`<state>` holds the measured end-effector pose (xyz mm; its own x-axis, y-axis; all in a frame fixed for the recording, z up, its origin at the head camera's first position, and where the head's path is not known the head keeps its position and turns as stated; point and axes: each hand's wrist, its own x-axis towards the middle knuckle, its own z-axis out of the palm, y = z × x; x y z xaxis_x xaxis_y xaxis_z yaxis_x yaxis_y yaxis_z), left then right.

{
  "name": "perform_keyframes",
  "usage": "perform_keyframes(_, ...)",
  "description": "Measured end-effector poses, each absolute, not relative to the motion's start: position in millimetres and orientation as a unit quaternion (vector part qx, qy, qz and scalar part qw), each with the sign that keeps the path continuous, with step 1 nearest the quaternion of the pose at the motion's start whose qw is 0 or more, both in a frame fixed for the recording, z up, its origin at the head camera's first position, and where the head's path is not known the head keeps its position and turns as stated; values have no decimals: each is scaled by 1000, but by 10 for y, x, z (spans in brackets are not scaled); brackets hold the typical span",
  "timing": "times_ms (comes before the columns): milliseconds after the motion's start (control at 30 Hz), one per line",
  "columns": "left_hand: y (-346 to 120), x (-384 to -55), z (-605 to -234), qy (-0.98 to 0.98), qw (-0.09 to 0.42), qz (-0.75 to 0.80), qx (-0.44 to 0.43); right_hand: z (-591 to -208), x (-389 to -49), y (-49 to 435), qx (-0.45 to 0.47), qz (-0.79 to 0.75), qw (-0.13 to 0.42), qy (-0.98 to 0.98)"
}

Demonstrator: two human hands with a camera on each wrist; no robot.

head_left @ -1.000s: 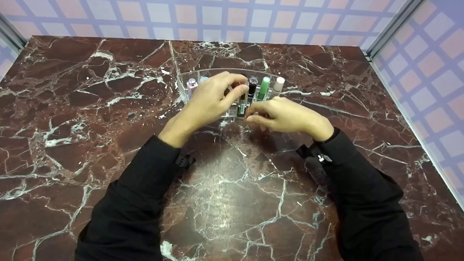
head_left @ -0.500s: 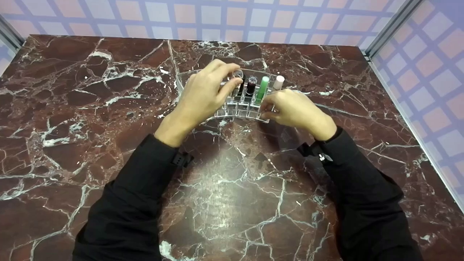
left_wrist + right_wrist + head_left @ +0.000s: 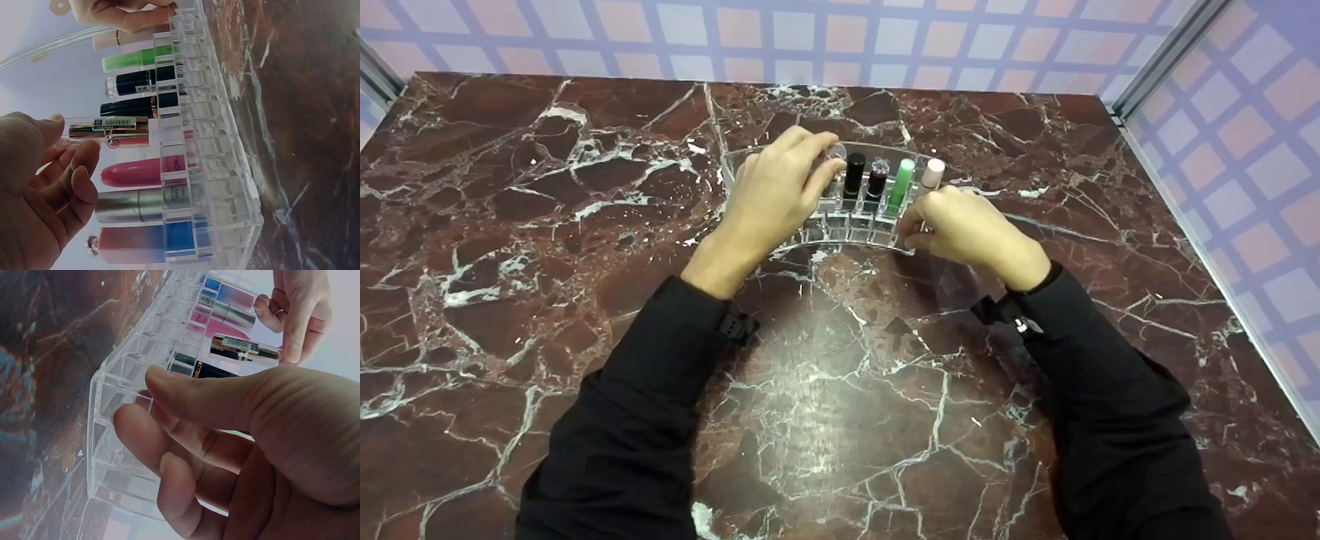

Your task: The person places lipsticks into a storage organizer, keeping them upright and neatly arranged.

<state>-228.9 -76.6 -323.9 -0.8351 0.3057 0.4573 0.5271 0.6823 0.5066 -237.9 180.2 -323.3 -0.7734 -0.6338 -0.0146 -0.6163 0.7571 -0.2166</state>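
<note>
My left hand [image 3: 776, 180] pinches the top of a lipstick [image 3: 109, 128] with a clear cap, gold body and barcode label. It stands over the back row of a clear stepped organizer [image 3: 840, 231], between a black lipstick [image 3: 126, 108] and a pink tube [image 3: 138, 172]. Whether its base sits fully in a slot, I cannot tell. At the organizer's front right end is my right hand [image 3: 967, 225], its thumb and fingers curled about a clear wall there. That grip is partly hidden in the head view.
Also in the back row are a black tube with a faceted cap [image 3: 878, 178], a green tube [image 3: 900, 187], a pale pink-capped tube [image 3: 933, 174], a silver tube [image 3: 126, 206] and a pink-and-blue tube [image 3: 132, 244]. The marbled tabletop [image 3: 825, 375] meets patterned panels behind and at right.
My left hand has moved left along the back row with the lipstick, uncovering the black lipstick. My right hand shifted right to the organizer's end, then stayed there.
</note>
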Motion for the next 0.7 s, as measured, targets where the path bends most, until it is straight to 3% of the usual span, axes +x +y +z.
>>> perform_keyframes(700,-738,-2381,-3381,-917,141,-308,-209,-3257,-2399,1823,-341,-106,51,933)
